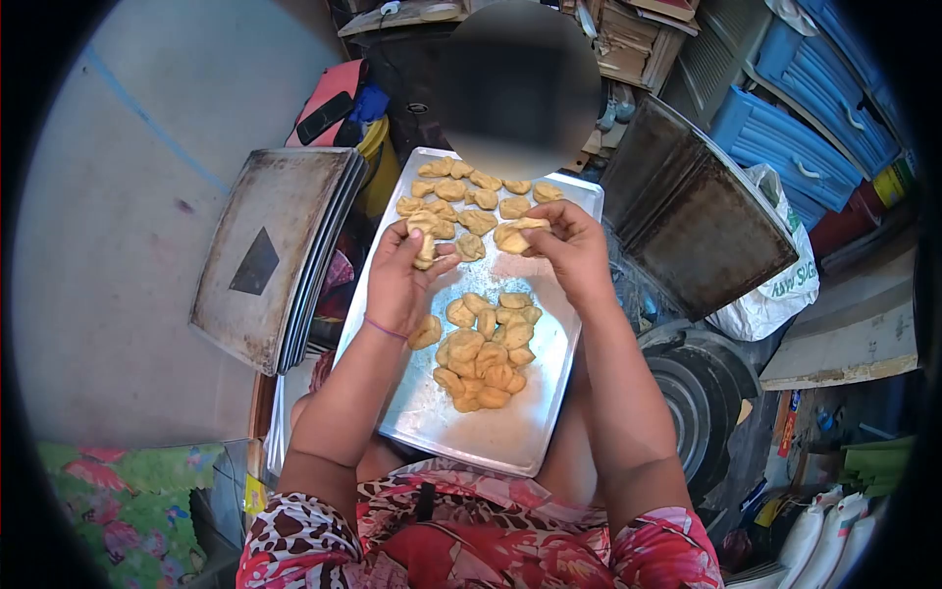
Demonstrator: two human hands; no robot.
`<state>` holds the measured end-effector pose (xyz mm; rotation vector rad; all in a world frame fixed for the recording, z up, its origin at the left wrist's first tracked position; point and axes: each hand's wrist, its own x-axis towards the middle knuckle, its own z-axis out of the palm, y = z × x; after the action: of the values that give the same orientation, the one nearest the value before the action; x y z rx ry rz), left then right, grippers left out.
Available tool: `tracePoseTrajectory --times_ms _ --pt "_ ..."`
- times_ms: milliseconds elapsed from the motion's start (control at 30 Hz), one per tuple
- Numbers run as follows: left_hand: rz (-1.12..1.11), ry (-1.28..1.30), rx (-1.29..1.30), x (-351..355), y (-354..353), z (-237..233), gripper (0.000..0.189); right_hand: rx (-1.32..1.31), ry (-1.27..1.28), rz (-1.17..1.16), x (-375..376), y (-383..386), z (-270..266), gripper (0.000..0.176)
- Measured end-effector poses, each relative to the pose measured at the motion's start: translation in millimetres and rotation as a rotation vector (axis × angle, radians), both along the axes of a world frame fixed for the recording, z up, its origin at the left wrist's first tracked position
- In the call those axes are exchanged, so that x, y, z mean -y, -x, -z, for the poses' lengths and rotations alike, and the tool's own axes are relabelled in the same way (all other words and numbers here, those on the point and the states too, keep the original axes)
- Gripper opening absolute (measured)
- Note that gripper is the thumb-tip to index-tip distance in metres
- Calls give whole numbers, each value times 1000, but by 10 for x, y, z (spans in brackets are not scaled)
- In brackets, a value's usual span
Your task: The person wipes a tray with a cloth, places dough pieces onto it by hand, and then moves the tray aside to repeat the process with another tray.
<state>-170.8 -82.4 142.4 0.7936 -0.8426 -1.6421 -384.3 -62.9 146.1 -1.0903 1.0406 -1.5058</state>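
Note:
Over a metal baking tray (pixel 417 407) my left hand (pixel 404 280) is closed around a yellowish dough piece (pixel 424 234), thumb on top. My right hand (pixel 571 250) pinches another dough piece (pixel 514 237) between thumb and fingers, a short way to the right. The two pieces are apart. Beneath and beyond the hands, rows of small knobbly dough pieces (pixel 478 221) cover the far part of the tray. Nearer to me lies a heap of smoother, rounded dough lumps (pixel 481 358), with one lump (pixel 425 332) off to its left by my wrist.
Stacked dark baking trays (pixel 270 260) lean at the left, near a phone (pixel 324 118). More worn trays (pixel 697 216) stand at the right, beside a white sack (pixel 775 285) and blue plastic drawers (pixel 785 137). A round dark object (pixel 692 393) sits low at the right.

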Motion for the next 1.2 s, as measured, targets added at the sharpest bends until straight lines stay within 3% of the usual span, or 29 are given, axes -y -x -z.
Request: tracePoseTrajectory --times_ms 33,100,167,200,233,267,300,367,467,600,700,767,800,833,900,967,1033,1100,1200 --pt "-5 -2 1 25 -60 13 18 0 1 1 -9 46 1 21" --pt "9 11 99 59 -144 81 18 -307 -242 -59 -26 101 22 19" --pt "26 62 292 43 -208 195 17 -415 -134 -3 -16 56 176 17" --pt "28 61 291 44 -240 243 17 -665 -12 -3 -4 54 243 18" --pt "40 276 585 40 -268 260 16 -912 116 -5 1 36 259 18" --pt "49 492 878 40 -294 273 14 -937 31 -38 -23 -7 264 21" --pt "45 488 879 35 -316 282 14 -937 32 -43 -11 -40 274 21" --pt "39 905 1303 15 -319 253 15 -1031 70 -66 9 -88 318 16" --pt "72 820 1256 -29 -311 266 17 -955 63 103 51 -241 356 13" --pt "202 760 1222 -39 -320 209 19 -1009 54 62 23 -350 235 13" --pt "226 734 1264 -6 -332 247 19 -1056 134 110 -65 -293 122 28" --pt "188 701 1250 -5 -326 228 19 -1146 -71 102 -191 -239 17 33" --pt "164 740 1283 1 -329 244 19 -1223 -236 -54 -243 -210 -11 33" --pt "139 779 1316 7 -329 251 20 -1242 -226 -59 -251 -162 10 33" --pt "169 800 1371 20 -348 233 22 -1059 -277 -284 -211 -34 177 31" --pt "192 824 1431 30 -321 209 24 -969 -198 -185 -223 59 189 30" --pt "5 1030 1408 -7 -180 207 19 -883 -79 229 -219 97 151 24" --pt "14 1083 1374 35 22 164 15 -846 -86 260 -189 61 147 20" --pt "141 1274 1397 191 319 279 12 -1053 -51 248 -123 50 348 16"
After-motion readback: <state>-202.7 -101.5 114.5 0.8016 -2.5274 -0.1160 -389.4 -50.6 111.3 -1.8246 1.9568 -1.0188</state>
